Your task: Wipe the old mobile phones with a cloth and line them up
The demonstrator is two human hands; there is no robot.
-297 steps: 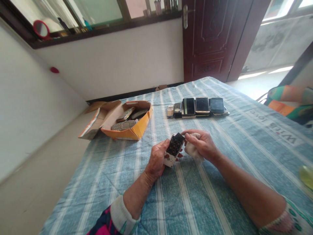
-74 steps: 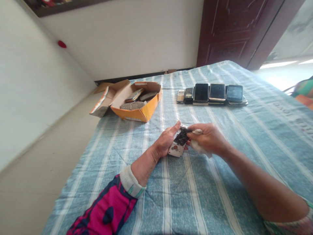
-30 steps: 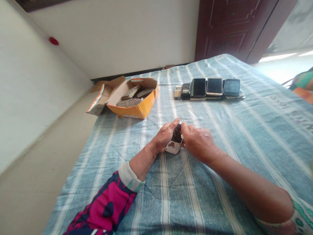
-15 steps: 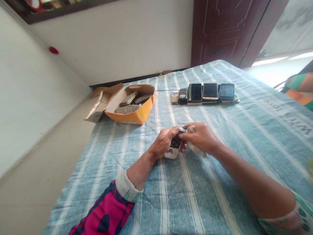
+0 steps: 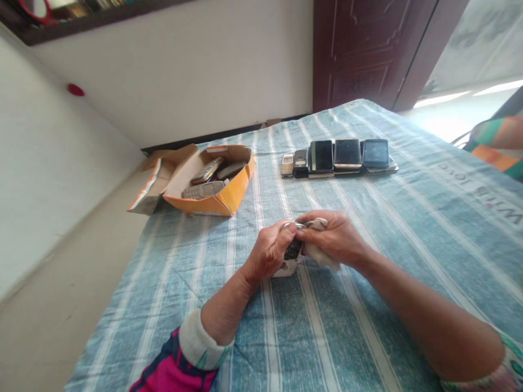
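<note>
My left hand (image 5: 269, 253) is wrapped round a small keypad phone (image 5: 289, 260) with a white body and dark keys, held just above the striped cloth at the table's middle. My right hand (image 5: 333, 239) is closed on a white cloth (image 5: 322, 256) and presses it against the top edge of the phone. The fingers of both hands cover most of the phone.
An open orange cardboard box (image 5: 223, 201) with several old phones stands at the far left edge of the table (image 5: 368, 326). A row of several phones (image 5: 335, 157) lies side by side at the far middle. A dark door (image 5: 368, 49) stands beyond; a colourful cloth (image 5: 496, 147) shows at right.
My left hand has closed further over the phone and my right hand has shifted the white cloth up to the phone's top edge. The view has dipped slightly.
</note>
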